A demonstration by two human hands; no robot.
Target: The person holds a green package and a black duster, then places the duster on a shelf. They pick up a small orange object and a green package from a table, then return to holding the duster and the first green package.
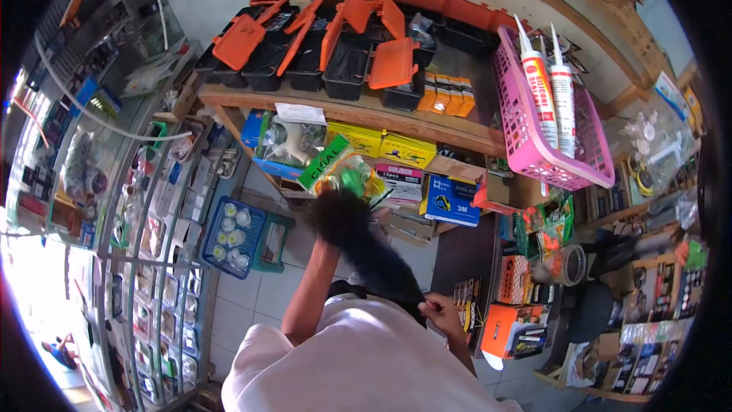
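My left arm reaches forward, and my left hand [330, 235] is mostly covered by a long, dark, fuzzy thing like a duster [374, 252]. Just beyond that hand, a clear packet with a green "CIGAL" header [339, 172] tilts in front of the shelf and appears to be held there; my fingers on it are hidden. Near my right hip, my right hand [441, 311] is closed, with a bit of red showing at the fingers. The dark thing runs diagonally from beside this hand to the packet.
Black boxes with orange lids [347, 69] line the counter. A pink basket [557, 156] holding sealant tubes stands at the right. Below are yellow boxes [381, 145] and a blue 3M box [451, 200]. A blue crate [236, 236] sits left, beside a glass display shelf [145, 259].
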